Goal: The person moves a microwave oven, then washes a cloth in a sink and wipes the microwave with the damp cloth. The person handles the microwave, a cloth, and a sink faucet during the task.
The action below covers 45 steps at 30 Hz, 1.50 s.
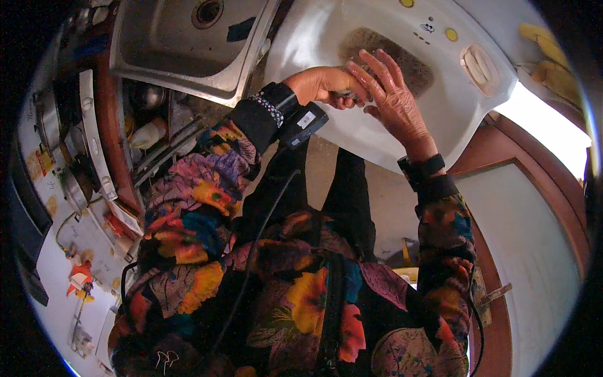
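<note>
My left hand [330,87] is curled over the near part of a white ceramic washbasin [301,52]. Something small and greyish shows among its fingers, too hidden to name. Close against it is my right hand [393,94], palm down, with its fingers spread and looking wet. Its thumb side meets or overlaps the left fingertips. Beneath the hands, a dark brown patch [414,70] covers the basin's floor; I cannot tell whether it is stain or dirty water. A soap dish recess [479,70] with whitish soap in it is at the basin's right.
Left of the basin is a stainless steel sink [169,63] with a drain [207,12]. Below it, a shelf holds a bottle [148,134]. A framed door panel [527,226] with a handle [497,293] stands at right. A black box [304,125] is strapped at my left wrist.
</note>
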Available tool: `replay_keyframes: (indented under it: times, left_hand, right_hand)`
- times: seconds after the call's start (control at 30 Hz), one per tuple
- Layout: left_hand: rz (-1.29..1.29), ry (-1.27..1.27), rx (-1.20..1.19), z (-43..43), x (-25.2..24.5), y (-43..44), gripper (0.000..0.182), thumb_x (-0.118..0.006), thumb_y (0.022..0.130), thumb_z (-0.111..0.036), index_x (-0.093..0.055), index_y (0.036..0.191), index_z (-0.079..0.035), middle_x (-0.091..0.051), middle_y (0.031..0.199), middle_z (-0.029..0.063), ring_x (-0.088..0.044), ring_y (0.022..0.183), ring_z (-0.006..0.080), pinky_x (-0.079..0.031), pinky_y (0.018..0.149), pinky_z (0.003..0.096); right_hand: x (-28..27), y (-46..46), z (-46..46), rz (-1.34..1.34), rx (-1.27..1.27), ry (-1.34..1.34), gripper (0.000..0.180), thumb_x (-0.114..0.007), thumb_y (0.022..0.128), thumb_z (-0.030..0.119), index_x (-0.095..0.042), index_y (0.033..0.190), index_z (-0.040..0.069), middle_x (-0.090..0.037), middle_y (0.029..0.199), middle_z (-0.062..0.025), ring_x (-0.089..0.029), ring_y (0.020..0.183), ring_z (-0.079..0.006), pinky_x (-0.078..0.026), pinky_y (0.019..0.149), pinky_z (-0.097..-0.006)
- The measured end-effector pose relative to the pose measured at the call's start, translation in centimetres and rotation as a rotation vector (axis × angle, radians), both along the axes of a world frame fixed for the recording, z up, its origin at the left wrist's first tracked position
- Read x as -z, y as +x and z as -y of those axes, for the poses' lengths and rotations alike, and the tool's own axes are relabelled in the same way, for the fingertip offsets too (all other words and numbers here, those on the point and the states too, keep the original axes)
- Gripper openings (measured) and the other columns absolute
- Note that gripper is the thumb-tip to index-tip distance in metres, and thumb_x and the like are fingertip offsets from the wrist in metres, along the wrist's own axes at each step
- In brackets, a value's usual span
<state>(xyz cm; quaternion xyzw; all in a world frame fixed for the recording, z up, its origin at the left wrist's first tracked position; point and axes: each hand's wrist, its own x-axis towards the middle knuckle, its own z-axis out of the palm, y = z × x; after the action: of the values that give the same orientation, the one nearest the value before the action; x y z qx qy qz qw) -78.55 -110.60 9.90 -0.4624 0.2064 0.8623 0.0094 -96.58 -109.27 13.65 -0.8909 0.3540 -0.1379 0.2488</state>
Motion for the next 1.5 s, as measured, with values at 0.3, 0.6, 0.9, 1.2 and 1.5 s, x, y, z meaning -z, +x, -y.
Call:
replay_keyframes:
  times: [0.3,0.6,0.9,1.2,1.5]
  left_hand:
    - [0.131,-0.412,0.34,0.4,-1.0,-1.5,0.021,-0.071,0.065,-0.012,-0.05,0.064,-0.009,-0.045,0.052,-0.0001,-0.039,0.043,0.0095,-0.028,0.037,0.0249]
    - [0.774,-1.275,0.682,-1.6,-0.6,-3.4,0.016,-0.064,0.07,-0.015,-0.069,0.081,-0.004,-0.065,0.078,0.0187,-0.065,0.074,0.0341,-0.052,0.064,0.0433]
    - [0.585,-1.973,0.685,-0.4,0.8,-1.8,0.004,-0.055,0.075,-0.011,-0.057,0.075,-0.007,-0.062,0.064,0.0117,-0.064,0.061,0.0292,-0.051,0.05,0.0391]
    - [0.44,-2.139,0.813,-0.5,0.5,-1.0,0.005,-0.059,0.073,-0.009,-0.057,0.078,-0.009,-0.062,0.062,0.0088,-0.065,0.059,0.0255,-0.051,0.048,0.0327]
    - [0.418,-2.187,0.69,-0.8,0.1,-0.4,0.005,-0.055,0.075,-0.014,-0.052,0.075,-0.01,-0.057,0.057,0.0068,-0.061,0.053,0.0262,-0.048,0.044,0.0368]
  right_hand:
    - [0.6,0.9,-0.3,-0.364,0.095,-0.094,0.033,-0.062,0.074,0.013,-0.051,0.105,0.009,-0.061,0.088,-0.0085,-0.065,0.078,-0.0242,-0.054,0.055,-0.0324]
    - [3.4,1.3,-1.1,-0.393,0.343,0.275,0.025,-0.061,0.079,0.019,-0.046,0.091,0.003,-0.065,0.08,-0.0187,-0.066,0.069,-0.0331,-0.053,0.056,-0.0424]
    - [4.5,2.1,-2.4,-0.009,0.503,0.521,0.026,-0.064,0.071,0.014,-0.055,0.091,-0.001,-0.063,0.087,-0.0243,-0.061,0.087,-0.0411,-0.05,0.073,-0.0452]
    - [4.6,2.7,-3.7,0.103,0.604,0.899,0.029,-0.063,0.062,0.002,-0.056,0.091,-0.002,-0.064,0.086,-0.0208,-0.063,0.083,-0.0344,-0.049,0.067,-0.039]
    - [4.2,2.6,-3.9,0.194,0.598,1.004,0.032,-0.063,0.062,-0.001,-0.055,0.093,-0.003,-0.063,0.083,-0.0186,-0.063,0.08,-0.0272,-0.049,0.066,-0.0374]
